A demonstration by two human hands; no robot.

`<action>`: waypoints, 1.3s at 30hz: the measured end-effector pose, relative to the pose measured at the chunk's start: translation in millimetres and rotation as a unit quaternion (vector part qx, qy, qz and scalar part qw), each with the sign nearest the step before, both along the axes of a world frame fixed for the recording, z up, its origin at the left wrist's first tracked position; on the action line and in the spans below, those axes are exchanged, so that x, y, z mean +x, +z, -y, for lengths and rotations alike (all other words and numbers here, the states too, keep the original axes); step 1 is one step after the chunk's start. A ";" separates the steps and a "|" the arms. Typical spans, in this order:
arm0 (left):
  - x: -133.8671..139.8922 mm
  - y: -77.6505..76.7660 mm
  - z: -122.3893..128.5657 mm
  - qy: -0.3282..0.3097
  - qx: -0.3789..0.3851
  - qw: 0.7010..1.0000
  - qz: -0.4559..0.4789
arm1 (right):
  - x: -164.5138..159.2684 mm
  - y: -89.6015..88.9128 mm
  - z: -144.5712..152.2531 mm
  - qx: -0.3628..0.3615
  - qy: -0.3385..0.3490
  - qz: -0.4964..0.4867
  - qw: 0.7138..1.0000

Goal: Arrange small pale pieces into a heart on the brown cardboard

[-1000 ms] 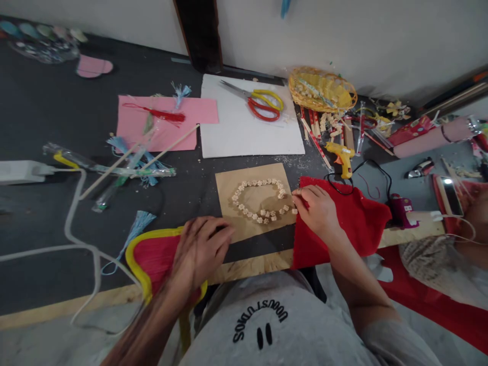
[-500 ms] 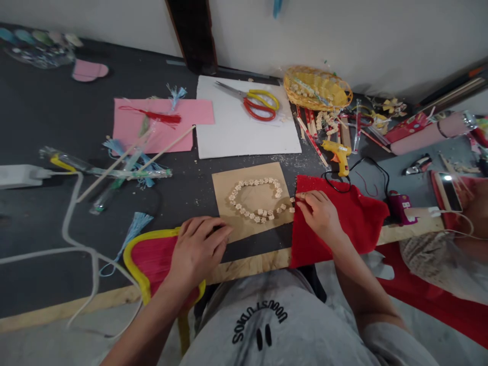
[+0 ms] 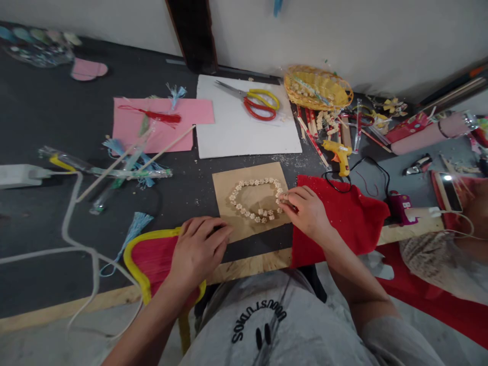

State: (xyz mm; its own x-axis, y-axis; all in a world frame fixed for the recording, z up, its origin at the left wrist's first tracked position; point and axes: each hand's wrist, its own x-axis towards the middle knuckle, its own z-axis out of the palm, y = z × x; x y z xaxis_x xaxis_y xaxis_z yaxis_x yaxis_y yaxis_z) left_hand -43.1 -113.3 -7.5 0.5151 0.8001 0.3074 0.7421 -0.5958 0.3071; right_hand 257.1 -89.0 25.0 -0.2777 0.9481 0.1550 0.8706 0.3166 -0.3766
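Note:
Small cream flower-shaped pieces [image 3: 239, 207] lie in a loop on a brown paper sheet [image 3: 224, 183]. My right hand [image 3: 305, 207] is at the loop's right side, thumb and fingertips pinched on one of the flower-shaped pieces; the fingers partly cover it. Several more pieces sit in a short row along the loop's lower right. My left hand [image 3: 200, 244] rests palm down, fingers stretched out and holding nothing, at the paper's lower left corner. Beneath that hand is a pink pad with yellow trim [image 3: 152, 259].
Scissors [image 3: 261, 104] lie on a white board [image 3: 244, 140] behind the paper. A yellow glue gun [image 3: 338, 155], red cloth [image 3: 343, 218] and wicker basket [image 3: 318, 89] are to the right. Tassels, sticks and a white cable [image 3: 70, 223] lie left. Another person's arm [image 3: 475, 203] shows at far right.
My right hand has moved left from the red cloth's edge to the loop's right side. The loose pieces near the paper's right edge are now under or beside its fingers. My left hand stays put.

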 end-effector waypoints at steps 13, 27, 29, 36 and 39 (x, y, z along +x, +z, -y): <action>-0.1 1.0 0.6 -0.003 0.003 1.000 0.003 | -7.7 0.0 -5.3 -0.025 0.018 0.059 0.998; 0.4 1.5 -0.3 -0.001 0.001 1.000 0.005 | -15.0 -2.6 -8.2 -0.012 -0.022 0.065 0.998; 0.9 2.8 -1.0 -0.001 0.004 1.000 0.003 | -15.4 -2.0 -8.3 -0.012 -0.024 0.069 0.997; 1.5 5.7 -3.1 -0.007 0.002 1.000 0.012 | -15.8 -1.2 -8.6 -0.016 -0.023 0.067 0.997; 0.9 4.0 -2.6 -0.005 0.004 1.000 0.005 | -12.4 0.0 -7.2 -0.009 -0.025 0.049 0.998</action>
State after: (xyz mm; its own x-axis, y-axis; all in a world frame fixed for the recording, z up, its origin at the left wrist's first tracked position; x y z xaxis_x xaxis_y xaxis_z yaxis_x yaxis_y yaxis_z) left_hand -42.2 -110.7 -3.5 0.5203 0.7920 0.3194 0.7330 -0.6061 0.3088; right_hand 244.7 -81.8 24.9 -0.2431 0.9635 0.1125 0.9183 0.2660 -0.2933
